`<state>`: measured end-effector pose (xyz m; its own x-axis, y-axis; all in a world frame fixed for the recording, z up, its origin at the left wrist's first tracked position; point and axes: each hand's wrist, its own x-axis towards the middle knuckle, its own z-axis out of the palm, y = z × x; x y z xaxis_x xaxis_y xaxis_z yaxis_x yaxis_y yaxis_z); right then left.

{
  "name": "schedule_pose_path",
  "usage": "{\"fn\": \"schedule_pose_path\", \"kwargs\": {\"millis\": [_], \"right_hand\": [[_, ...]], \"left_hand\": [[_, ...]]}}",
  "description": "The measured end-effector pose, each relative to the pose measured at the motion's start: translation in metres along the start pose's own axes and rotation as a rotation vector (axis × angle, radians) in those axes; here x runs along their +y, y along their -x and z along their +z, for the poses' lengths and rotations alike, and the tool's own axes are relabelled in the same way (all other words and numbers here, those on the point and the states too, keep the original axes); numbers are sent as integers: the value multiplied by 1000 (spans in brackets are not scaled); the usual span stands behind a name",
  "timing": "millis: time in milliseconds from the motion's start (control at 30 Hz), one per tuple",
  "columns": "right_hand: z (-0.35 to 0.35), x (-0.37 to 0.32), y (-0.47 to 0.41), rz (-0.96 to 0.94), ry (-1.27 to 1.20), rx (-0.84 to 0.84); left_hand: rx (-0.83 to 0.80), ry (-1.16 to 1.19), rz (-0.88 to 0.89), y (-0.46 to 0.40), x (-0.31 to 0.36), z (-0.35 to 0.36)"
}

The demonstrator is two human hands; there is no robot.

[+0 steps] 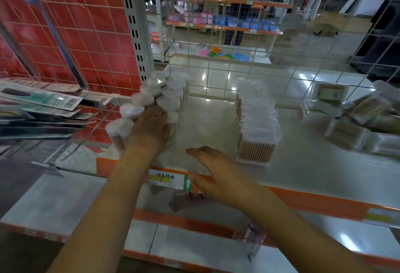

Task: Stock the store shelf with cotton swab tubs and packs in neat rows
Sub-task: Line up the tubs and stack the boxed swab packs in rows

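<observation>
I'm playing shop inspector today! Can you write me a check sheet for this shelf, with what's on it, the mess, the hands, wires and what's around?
Surface: pale shelf with orange front edge, partly bare in the middle.
Job's things: round clear cotton swab tubs with white lids in two rows at the left; square clear packs of swabs in one neat row.
Clutter: loose swab packs heaped untidily at the right.
Hands: left hand rests on the front tubs; right hand hovers open, holding nothing.
Cables: nothing seen.
Surroundings: white wire grid back, red panel, hanging carded goods, yellow price tag, more shelves beyond.
</observation>
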<state>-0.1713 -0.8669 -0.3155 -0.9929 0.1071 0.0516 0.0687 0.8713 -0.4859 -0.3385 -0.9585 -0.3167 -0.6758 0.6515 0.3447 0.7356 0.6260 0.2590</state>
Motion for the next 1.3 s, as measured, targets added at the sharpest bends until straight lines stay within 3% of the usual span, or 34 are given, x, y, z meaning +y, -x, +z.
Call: {"fn": "schedule_pose_path", "kwargs": {"millis": [700,833,1300], "right_hand": [[3,6,14,6,2,27],[-2,11,17,9,-44,142],[-49,49,49,127,-7,462]], "left_hand": [[4,-43,-61,-7,6,-1],[65,-63,84,2,16,-4],[-15,-23,341,35,126,-3]]}}
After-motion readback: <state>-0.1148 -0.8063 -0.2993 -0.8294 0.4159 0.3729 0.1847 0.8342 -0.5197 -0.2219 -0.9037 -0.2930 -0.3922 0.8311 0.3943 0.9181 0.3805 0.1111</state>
